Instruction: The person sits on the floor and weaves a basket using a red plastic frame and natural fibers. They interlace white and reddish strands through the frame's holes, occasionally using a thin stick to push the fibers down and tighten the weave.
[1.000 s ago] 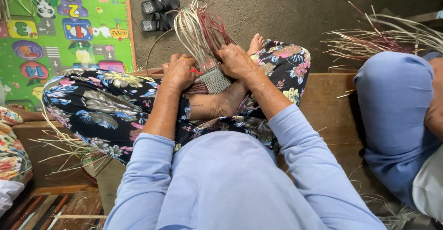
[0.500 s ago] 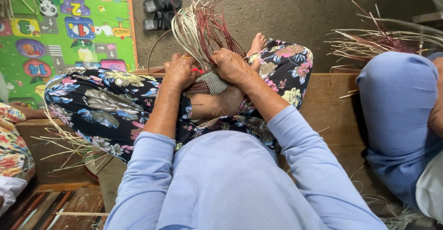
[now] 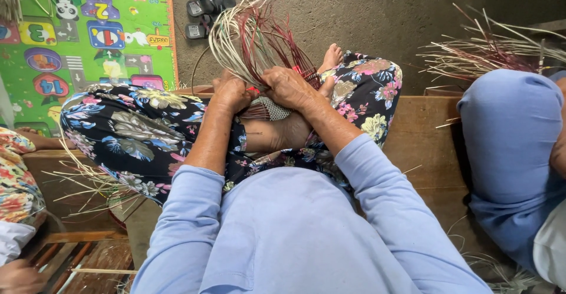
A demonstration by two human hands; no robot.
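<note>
Both hands meet over the lap — left hand curled tight on the woven piece, right hand pinching the strands. These fan up and away from the fingers, long axis pointing toward the sandals — right hand nearer them.

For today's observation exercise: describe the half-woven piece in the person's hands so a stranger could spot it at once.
Start at the flowered trousers of the seated person. Above the crossed legs, the left hand and right hand grip a small woven piece. Unlike the loose bundle at right, its pale and red strips fan upward from a tight checked base.
</note>
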